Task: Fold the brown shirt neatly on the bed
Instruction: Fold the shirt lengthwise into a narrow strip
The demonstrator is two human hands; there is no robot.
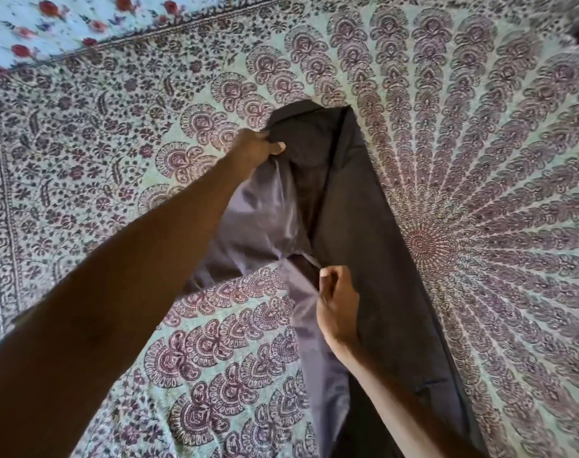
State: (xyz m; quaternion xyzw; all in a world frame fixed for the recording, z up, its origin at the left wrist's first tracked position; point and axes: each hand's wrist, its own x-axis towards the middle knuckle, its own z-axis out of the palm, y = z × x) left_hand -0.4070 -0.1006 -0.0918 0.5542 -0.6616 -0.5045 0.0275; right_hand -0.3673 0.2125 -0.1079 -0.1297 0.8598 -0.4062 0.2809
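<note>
Head view looks down on the shirt (pixel 364 242), a long dark strip lying on the mandala-printed bed (pixel 496 143). It runs from just beyond the left hand's grip, past the right wrist and out of the lower edge of the frame.

The left hand (pixel 251 150) is clamped on the shirt's left edge near its far end, thumb on top and fingers bunched in the cloth. It lifts the edge so that the paler, shinier inside shows just below the grip. The right hand (pixel 337 302) sits about midway along the strip. Its thumb and curled fingers seem to pinch the same left edge, and creases draw tight toward that pinch. Between the two grips the raised flap hangs slack. To the right of both grips the shirt lies flat and smooth.

The step in hand looks like the lengthwise fold, with the left side being brought over the middle. The next move calls for both hands to travel right together with the edge taut between them. They should lay it parallel to the right edge, then let go and smooth it. The cross folds look not yet begun.

No container shows. Far to the left of the left grip lies a floral cloth (pixel 50 28).
</note>
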